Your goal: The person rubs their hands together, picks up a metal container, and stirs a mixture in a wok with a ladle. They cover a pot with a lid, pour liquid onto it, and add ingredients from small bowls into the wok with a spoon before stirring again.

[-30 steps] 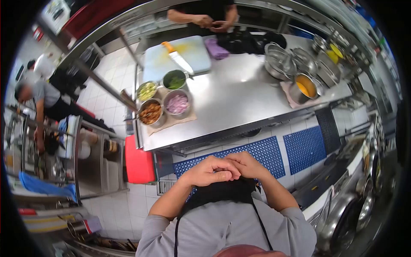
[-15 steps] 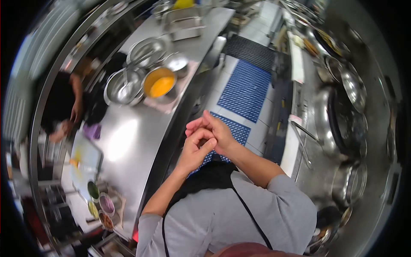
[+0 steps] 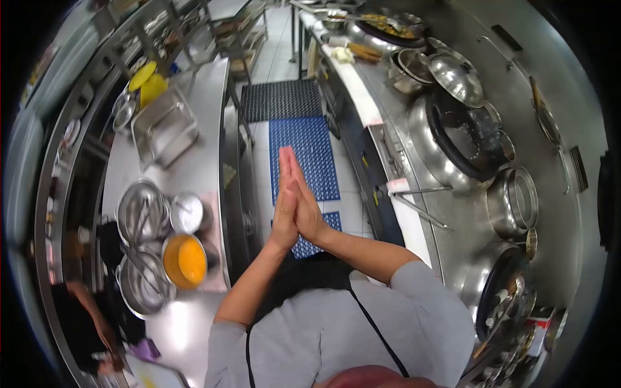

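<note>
My left hand (image 3: 284, 220) and my right hand (image 3: 308, 213) are pressed palm to palm in front of my apron. Their fingers are stretched out straight, pointing away from me over the blue floor mat (image 3: 303, 155). Nothing shows between the palms. To the left on the steel counter (image 3: 210, 110), a steel pot (image 3: 171, 257) holds an orange-yellow liquid. Beside it are two steel bowls with utensils in them, the farther bowl (image 3: 132, 194) and the nearer bowl (image 3: 129, 284), and a smaller pot (image 3: 187, 212) with something whitish inside.
Farther along the left counter lies a rectangular steel pan (image 3: 147, 139) near a yellow container (image 3: 152, 89). On the right, a large wok (image 3: 469, 139), a domed lid (image 3: 456, 77) and a steel pot (image 3: 501, 207) line the cooking range. Another person's arm (image 3: 94, 317) shows at lower left.
My hands have gone from loosely clasped with bent fingers to flat, palm against palm. The view has turned left, showing more of the aisle and range.
</note>
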The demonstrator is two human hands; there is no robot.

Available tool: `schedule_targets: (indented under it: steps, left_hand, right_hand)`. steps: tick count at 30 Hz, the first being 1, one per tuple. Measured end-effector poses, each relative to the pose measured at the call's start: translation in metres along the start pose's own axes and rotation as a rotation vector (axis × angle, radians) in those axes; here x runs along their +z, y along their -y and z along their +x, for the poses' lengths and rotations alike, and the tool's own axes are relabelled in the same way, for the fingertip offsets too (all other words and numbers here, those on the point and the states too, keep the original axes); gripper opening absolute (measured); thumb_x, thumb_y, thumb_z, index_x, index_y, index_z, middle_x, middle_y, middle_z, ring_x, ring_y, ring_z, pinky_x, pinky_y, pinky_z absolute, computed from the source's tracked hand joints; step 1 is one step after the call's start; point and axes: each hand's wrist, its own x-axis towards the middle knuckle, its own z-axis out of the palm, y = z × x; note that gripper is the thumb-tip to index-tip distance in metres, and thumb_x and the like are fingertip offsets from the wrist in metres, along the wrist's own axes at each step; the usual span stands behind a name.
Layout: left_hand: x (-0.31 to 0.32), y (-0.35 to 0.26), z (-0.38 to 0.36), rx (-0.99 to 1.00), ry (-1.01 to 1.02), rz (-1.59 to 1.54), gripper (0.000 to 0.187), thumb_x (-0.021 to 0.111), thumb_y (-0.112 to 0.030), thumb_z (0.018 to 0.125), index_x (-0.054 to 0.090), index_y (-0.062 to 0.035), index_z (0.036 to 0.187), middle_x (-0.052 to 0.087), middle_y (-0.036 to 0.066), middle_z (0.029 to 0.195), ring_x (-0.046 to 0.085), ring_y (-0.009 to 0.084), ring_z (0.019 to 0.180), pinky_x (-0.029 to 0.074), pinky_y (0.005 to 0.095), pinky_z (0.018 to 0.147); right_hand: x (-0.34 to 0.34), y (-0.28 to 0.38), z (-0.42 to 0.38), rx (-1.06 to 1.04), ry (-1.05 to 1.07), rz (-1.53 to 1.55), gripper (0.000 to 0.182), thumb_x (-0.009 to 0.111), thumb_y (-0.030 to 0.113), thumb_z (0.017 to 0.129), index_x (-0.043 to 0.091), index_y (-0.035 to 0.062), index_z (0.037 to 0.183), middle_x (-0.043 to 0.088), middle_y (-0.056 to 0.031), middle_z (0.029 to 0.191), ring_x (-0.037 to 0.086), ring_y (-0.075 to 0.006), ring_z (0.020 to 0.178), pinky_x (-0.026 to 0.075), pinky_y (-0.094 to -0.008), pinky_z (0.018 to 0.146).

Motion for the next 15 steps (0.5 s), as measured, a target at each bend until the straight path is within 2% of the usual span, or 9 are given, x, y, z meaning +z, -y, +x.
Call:
schedule_targets:
  steps: [3,4,7,8,11,15]
  left_hand:
    - [-0.011,0.008,0.058,0.033,-0.065,-0.231,0.083,0.024,-0.057,0.100,0.004,0.0028,0.154,0.002,0.013,0.164,-0.003,0.0248,0.151,-0.002,0.0353,0.120]
    - [-0.018,0.013,0.076,0.023,-0.099,-0.267,0.081,0.025,-0.056,0.100,0.004,-0.0007,0.155,0.001,0.013,0.164,-0.003,0.0251,0.151,-0.002,0.0385,0.120]
    - [-0.040,0.029,0.129,-0.030,-0.210,-0.365,0.076,0.026,-0.054,0.100,0.003,-0.0086,0.157,0.000,0.012,0.164,-0.002,0.0257,0.151,-0.002,0.0462,0.119]
    - [-0.047,0.036,0.144,-0.011,-0.237,-0.348,0.071,0.027,-0.049,0.101,0.004,-0.0132,0.158,0.000,0.010,0.164,-0.002,0.0262,0.151,-0.001,0.0508,0.118]
    - [-0.059,0.063,0.177,0.023,-0.351,-0.169,0.071,0.030,-0.046,0.101,0.005,-0.0119,0.157,0.002,0.009,0.165,-0.001,0.0261,0.151,0.000,0.0503,0.118]
    - [-0.047,0.117,0.222,0.015,-0.243,0.019,0.068,0.033,-0.040,0.101,0.012,-0.0058,0.156,0.007,0.010,0.164,0.003,0.0269,0.151,0.003,0.0454,0.119]
  right_hand:
    - [0.002,0.003,0.028,-0.040,0.067,-0.113,0.062,0.030,0.030,0.106,0.008,-0.0029,0.154,0.007,-0.0203,0.162,0.005,-0.0307,0.150,0.007,-0.0366,0.120]
    - [0.003,0.003,0.031,0.001,0.075,-0.134,0.065,0.033,0.033,0.105,0.009,-0.0031,0.154,0.009,-0.0211,0.161,0.006,-0.0320,0.150,0.007,-0.0382,0.120]
    - [0.008,-0.005,0.051,-0.060,0.114,-0.281,0.071,0.037,0.037,0.104,0.008,-0.0028,0.154,0.010,-0.0215,0.161,0.007,-0.0328,0.150,0.007,-0.0391,0.120]
    - [0.011,-0.006,0.055,0.000,0.115,-0.229,0.076,0.040,0.041,0.102,0.006,-0.0033,0.154,0.010,-0.0218,0.161,0.007,-0.0328,0.150,0.007,-0.0390,0.120]
    - [0.010,-0.029,0.074,0.081,0.087,-0.086,0.079,0.042,0.042,0.102,0.004,-0.0039,0.153,0.009,-0.0224,0.161,0.005,-0.0319,0.150,0.007,-0.0388,0.120]
    - [-0.031,-0.071,0.129,0.147,0.018,0.065,0.084,0.038,0.051,0.102,0.003,-0.0048,0.153,0.008,-0.0212,0.161,0.007,-0.0298,0.150,0.006,-0.0369,0.120]
